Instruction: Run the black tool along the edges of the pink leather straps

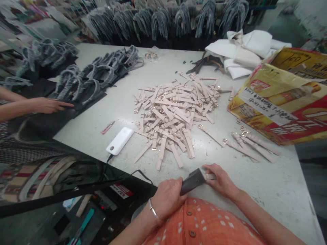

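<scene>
My left hand (170, 194), with a bangle at the wrist, is wrapped round one end of a dark, flat-sided tool (191, 181) at the table's near edge. At the tool's other end, my right hand (220, 179) pinches a pale strap piece (209, 176) that meets the tool's tip. Beyond both hands lies a large heap of pale pink straps (173, 112) with gold buckles. Several similar straps (251, 144) lie apart to the right of the heap.
A white power bank (119, 141) with a cable and a small cutter (107, 127) lie left. At right stands a printed carton (278, 102), with white material (245, 51) behind. Another person's hand (52, 105) touches black bags (88, 85) at far left.
</scene>
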Tool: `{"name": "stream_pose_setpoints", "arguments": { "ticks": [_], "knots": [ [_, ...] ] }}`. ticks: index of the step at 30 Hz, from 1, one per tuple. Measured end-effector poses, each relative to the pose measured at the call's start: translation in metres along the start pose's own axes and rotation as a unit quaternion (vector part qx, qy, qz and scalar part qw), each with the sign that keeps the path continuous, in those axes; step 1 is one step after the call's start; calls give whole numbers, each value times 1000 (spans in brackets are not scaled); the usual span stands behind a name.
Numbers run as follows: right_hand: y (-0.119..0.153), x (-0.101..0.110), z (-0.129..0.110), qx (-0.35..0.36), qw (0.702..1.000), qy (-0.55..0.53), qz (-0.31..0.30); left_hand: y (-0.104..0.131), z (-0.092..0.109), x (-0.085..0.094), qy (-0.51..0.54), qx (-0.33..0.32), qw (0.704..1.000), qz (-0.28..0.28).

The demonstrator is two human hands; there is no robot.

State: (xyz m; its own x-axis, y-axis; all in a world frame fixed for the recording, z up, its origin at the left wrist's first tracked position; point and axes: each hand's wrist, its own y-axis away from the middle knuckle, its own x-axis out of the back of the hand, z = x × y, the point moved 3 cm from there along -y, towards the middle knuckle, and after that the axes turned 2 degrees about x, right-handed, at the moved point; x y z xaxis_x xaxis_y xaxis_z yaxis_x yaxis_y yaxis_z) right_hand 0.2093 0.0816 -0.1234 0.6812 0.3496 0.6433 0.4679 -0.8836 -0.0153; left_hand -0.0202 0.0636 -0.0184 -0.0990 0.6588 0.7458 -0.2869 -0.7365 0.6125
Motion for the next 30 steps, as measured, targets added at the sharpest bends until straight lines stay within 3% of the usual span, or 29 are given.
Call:
{"name": "stream_pose_setpoints", "arguments": {
  "ticks": [7, 16, 24, 30],
  "knots": [
    [1, -1, -3, -18, 999, 14, 23, -15, 12, 1, 20, 6, 1000, 15],
    [-3, -1, -8, 31, 999, 40, -5, 9, -24, 3, 27, 36, 999, 7],
    [-5, 0, -9, 37, 998, 47, -12, 2, -14, -4, 40, 40, 998, 7],
    [-6, 4, -25, 14, 997, 72, -38, -3, -13, -6, 54, 61, 997, 8]
  ]
}}
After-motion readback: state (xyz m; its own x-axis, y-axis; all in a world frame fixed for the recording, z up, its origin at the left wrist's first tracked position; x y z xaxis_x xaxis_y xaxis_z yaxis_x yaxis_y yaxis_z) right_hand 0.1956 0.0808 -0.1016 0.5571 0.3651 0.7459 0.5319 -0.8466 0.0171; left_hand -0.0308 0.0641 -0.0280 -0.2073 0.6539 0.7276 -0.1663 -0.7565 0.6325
